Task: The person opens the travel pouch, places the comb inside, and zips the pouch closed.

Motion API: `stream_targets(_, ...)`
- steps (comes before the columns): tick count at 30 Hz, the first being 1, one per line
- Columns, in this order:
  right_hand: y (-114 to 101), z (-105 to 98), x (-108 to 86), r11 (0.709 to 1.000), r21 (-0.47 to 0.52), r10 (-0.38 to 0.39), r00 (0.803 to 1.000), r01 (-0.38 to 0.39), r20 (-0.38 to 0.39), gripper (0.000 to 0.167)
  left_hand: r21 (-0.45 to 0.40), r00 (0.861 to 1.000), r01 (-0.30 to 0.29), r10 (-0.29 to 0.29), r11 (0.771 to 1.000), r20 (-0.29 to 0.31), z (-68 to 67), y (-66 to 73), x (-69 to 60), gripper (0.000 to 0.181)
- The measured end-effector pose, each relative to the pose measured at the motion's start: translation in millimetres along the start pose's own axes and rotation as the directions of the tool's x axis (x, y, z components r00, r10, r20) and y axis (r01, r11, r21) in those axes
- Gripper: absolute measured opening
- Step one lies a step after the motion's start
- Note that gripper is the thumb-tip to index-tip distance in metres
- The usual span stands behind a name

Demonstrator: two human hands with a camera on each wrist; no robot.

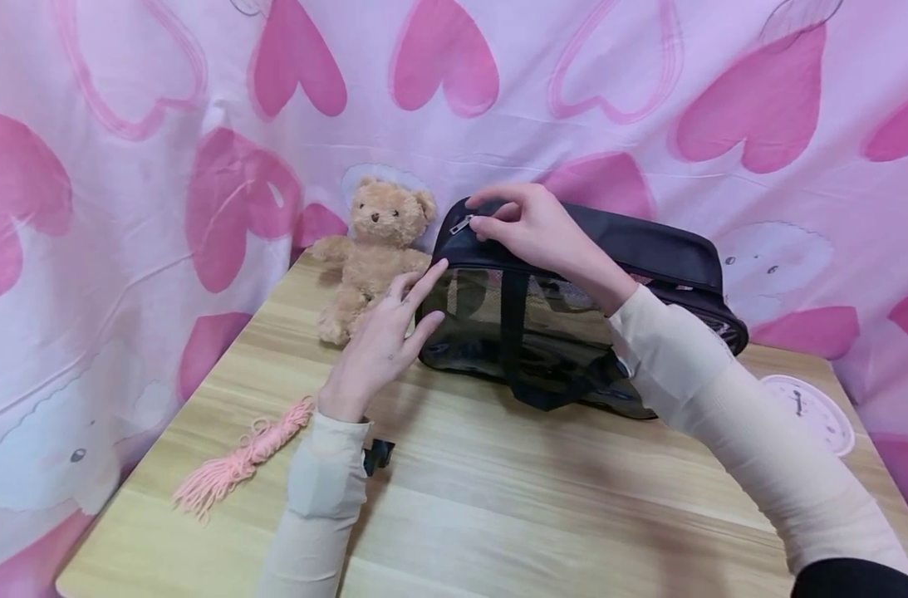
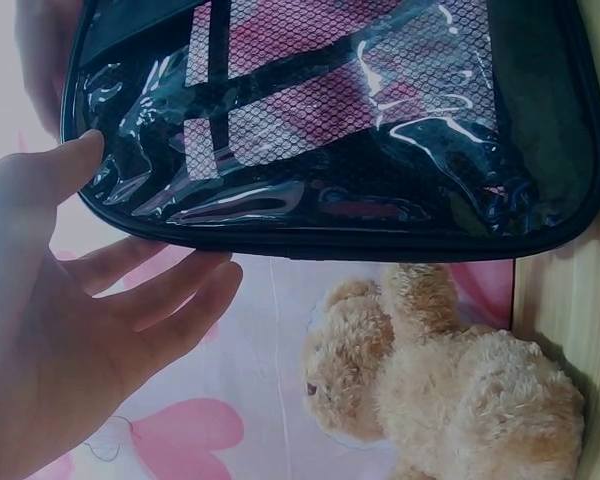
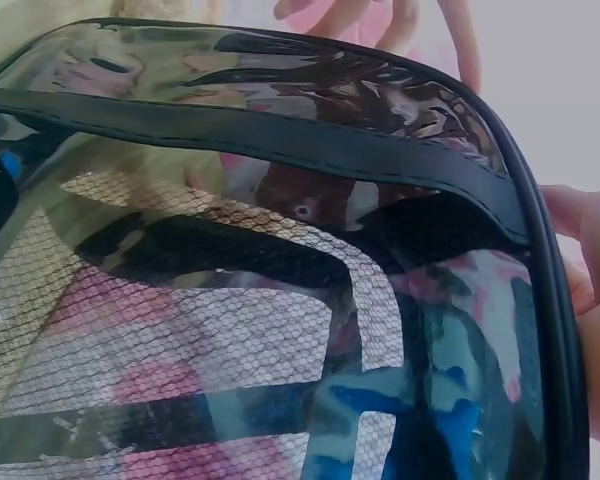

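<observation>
A black bag [image 1: 640,241] with see-through panels and a dangling strap [image 1: 515,320] lies at the back of the table. My left hand [image 1: 385,345] is at its left end, fingers extended and thumb apart; the left wrist view shows the thumb tip over the clear end panel [image 2: 290,200]. Over the top left corner, my right hand [image 1: 532,228] has thumb and forefinger beside the metal zipper pull [image 1: 461,224]. Whether they pinch it or the fabric cannot be made out. In the right wrist view the bag's rim [image 3: 555,330] hides its fingertips.
A tan teddy bear [image 1: 382,237] sits left of the bag. A pink yarn bundle [image 1: 247,457] lies on the left of the wooden table [image 1: 498,515]. At the right is a round pale pink item [image 1: 816,415]. A heart-patterned curtain [image 1: 439,141] hangs close behind.
</observation>
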State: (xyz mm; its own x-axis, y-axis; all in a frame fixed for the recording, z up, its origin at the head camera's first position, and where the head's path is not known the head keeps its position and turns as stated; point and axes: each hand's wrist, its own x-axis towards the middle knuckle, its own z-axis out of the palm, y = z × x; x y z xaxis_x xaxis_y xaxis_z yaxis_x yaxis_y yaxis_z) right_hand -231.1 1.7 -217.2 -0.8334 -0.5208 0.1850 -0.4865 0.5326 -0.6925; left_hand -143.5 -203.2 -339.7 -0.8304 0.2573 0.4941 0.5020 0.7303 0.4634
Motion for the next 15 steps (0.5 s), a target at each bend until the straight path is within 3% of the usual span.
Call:
stream_targets(6,-6,5,10.7,0.994,-0.103,0.028,0.999,-0.023,0.041,0.032,-0.005,1.000,-0.004,0.004,1.000,0.001,0.9,2.0,1.0,0.058)
stream_targets(15,-10,10,20.9,0.983,-0.181,0.033,0.996,-0.018,0.085,0.027,0.007,1.000,-0.014,0.014,1.000,-0.018,1.5,2.4,0.4,0.058)
